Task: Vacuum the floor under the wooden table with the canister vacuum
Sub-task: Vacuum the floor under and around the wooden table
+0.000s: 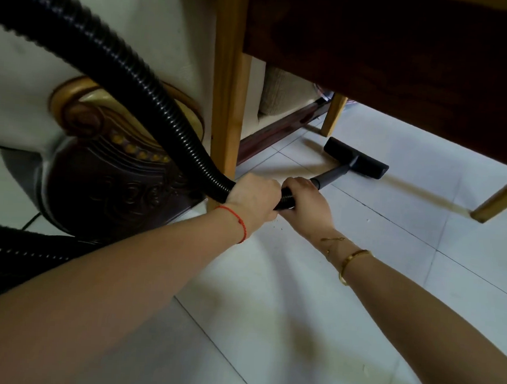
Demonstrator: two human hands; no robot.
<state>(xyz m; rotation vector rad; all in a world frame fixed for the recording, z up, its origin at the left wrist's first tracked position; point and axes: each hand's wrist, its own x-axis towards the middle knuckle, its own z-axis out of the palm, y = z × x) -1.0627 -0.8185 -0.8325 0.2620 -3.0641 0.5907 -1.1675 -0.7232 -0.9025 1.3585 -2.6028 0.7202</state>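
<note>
Carved dark-wood sofa arm with gold trim sits at left, close against the near table leg; a dark wooden sofa base rail runs back along the wall side. The wooden table overhangs from upper right, its underside in deep shadow; a far leg and a right leg stand on the pale tiled floor. Black floor nozzle lies flat on the tiles under the table, just in front of the far leg, on a grey wand. Ribbed black hose arcs from upper left past the near leg to the hands. Left hand, red string at the wrist, has fingers wrapped round the hose end. Right hand, gold bracelets at the wrist, grips the ribbed cuff just ahead, fingers curled under and hidden. Hands nearly touch. A second hose loop at lower left is cut off by the frame edge. Canister out of view. Small specks on the tile below the hands.
</note>
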